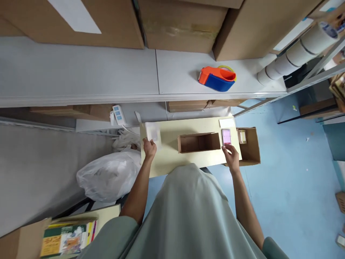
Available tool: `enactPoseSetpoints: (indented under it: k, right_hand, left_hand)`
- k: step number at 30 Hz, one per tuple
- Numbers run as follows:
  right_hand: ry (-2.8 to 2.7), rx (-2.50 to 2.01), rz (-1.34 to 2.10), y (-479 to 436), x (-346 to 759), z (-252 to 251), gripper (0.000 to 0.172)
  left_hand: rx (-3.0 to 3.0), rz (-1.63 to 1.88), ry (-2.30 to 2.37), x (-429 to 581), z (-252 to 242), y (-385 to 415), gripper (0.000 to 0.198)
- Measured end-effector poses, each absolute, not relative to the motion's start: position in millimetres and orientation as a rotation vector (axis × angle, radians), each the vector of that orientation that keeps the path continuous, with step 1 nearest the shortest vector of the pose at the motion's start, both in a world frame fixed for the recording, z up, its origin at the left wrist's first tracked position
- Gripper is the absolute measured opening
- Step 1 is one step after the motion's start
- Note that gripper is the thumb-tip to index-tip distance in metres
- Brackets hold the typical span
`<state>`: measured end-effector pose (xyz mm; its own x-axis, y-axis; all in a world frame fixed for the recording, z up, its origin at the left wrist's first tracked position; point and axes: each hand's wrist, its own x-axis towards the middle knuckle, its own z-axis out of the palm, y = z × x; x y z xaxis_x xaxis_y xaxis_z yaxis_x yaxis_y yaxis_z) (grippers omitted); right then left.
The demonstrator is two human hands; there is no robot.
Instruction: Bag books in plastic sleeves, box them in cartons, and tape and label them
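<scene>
My left hand (150, 148) is closed on the near edge of a translucent white plastic bag (153, 132), at the left end of a pale yellow table (167, 160). At the table's right end, the fingers of my right hand (231, 155) are curled at the lower edge of a phone (226, 136) with a pinkish lit screen. Between my hands stands a small open cardboard box (198, 148); its visible inside is bare. A white paper or card (226, 123) lies just beyond the phone.
An orange and blue tape dispenser (217, 78) sits on the grey shelf (107, 75) ahead, before large cartons (183, 27). A larger open carton (250, 147) is right of the table. A stuffed plastic bag (110, 176) and a power strip (119, 114) are at left.
</scene>
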<state>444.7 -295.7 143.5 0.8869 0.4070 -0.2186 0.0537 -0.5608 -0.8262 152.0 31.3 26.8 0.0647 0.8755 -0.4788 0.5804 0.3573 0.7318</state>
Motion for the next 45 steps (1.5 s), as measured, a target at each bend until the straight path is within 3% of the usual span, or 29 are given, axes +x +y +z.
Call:
enactPoseSetpoints:
  k: [9, 14, 18, 24, 34, 40, 45]
  right_hand:
    - [-0.570, -2.032, 0.649, -286.1, 476.9, 115.0, 0.049]
    - [-0.597, -1.958, 0.817, -289.3, 482.8, 98.8, 0.053]
    - [-0.599, -1.867, 0.899, -293.1, 483.1, 88.9, 0.059]
    - [-0.614, -1.826, 0.947, -294.5, 488.0, 79.5, 0.065]
    - [-0.686, -1.823, 0.975, -293.4, 494.9, 78.5, 0.063]
    - [-0.688, -1.860, 0.975, -293.7, 493.9, 73.9, 0.063]
    - [-0.715, -1.900, 0.936, -296.1, 489.7, 76.2, 0.062]
  left_hand:
    - [1.894, 0.451, 1.310, 161.5, 128.1, -2.1, 0.037]
    - [2.053, 0.418, 1.146, 201.8, 198.3, -28.3, 0.038]
    - [2.181, 0.281, 0.953, 241.0, 218.9, -49.0, 0.033]
    - [2.277, 0.009, 0.756, 277.1, 194.3, -70.8, 0.037]
    - [2.105, -0.247, 0.887, 295.1, 117.8, -80.0, 0.038]
    - [1.959, -0.222, 0.992, 299.1, 87.2, -83.9, 0.030]
    - [2.057, -0.135, 0.943, 279.6, 94.1, -89.0, 0.042]
